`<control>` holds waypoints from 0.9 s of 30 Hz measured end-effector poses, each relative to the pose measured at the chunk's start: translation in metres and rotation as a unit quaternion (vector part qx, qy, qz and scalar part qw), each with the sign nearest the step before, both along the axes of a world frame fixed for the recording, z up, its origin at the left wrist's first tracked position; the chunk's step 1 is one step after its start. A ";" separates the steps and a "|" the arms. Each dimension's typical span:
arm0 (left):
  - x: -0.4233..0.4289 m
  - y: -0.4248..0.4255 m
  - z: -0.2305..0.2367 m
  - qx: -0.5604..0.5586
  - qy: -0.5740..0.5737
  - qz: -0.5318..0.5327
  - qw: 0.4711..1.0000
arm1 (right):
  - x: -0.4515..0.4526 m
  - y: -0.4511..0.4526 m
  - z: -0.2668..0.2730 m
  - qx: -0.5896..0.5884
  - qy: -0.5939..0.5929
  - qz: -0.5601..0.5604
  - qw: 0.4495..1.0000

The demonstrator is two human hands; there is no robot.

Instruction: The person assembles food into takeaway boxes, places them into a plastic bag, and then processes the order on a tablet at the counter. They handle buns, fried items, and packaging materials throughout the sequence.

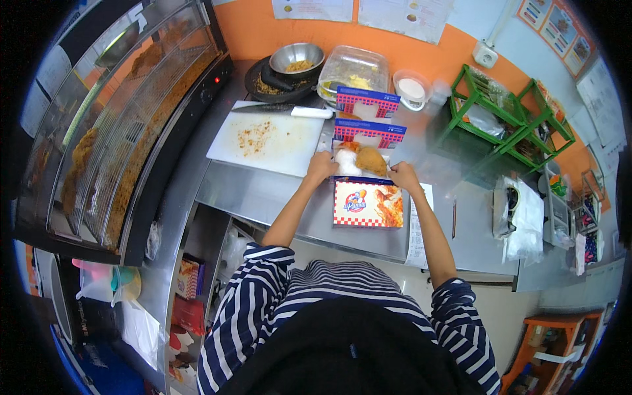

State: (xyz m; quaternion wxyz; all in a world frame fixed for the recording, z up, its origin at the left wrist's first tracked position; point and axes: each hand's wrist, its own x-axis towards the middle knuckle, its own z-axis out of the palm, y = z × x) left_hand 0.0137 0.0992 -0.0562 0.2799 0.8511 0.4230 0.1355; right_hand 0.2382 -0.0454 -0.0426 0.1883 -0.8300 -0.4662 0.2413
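Observation:
An opened cardboard food box (pixel 368 203) with a printed chicken design lies before me, its blue-edged lid raised behind it. Inside are a white rounded portion (pixel 348 163), probably rice, a golden-brown fried piece (pixel 371 161) and something orange-red. My left hand (pixel 322 167) grips the left edge of this box with curled fingers. At the right edge, my right hand (pixel 404 176) pinches the box side. Another open box (pixel 368 104) stands directly behind, partly hidden. To the left, a knife (pixel 311 112) with a white handle rests on a crumb-strewn white cutting board (pixel 276 140).
A glass display warmer (pixel 133 133) stands left. Along the back are a metal bowl (pixel 297 58), a clear plastic container (pixel 353 69) and a white scale (pixel 413 91). Green baskets (pixel 493 113), a pen (pixel 454 217), a long paper receipt (pixel 417 242) and plastic bags (pixel 526 217) lie right.

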 end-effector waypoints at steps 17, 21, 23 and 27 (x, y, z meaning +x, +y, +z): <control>-0.066 -0.099 0.061 -0.042 -0.162 0.009 0.986 | -0.079 -0.124 0.063 0.195 -0.013 -0.166 0.967; -0.054 -0.108 0.065 0.125 -0.205 0.092 0.967 | -0.090 -0.109 0.063 0.293 -0.086 -0.157 0.939; -0.029 -0.104 0.079 0.174 -0.270 0.117 0.940 | -0.090 -0.079 0.069 0.388 -0.228 -0.145 0.881; 0.006 -0.102 0.093 0.055 -0.253 0.137 0.956 | -0.082 -0.049 0.078 0.423 0.035 -0.159 0.891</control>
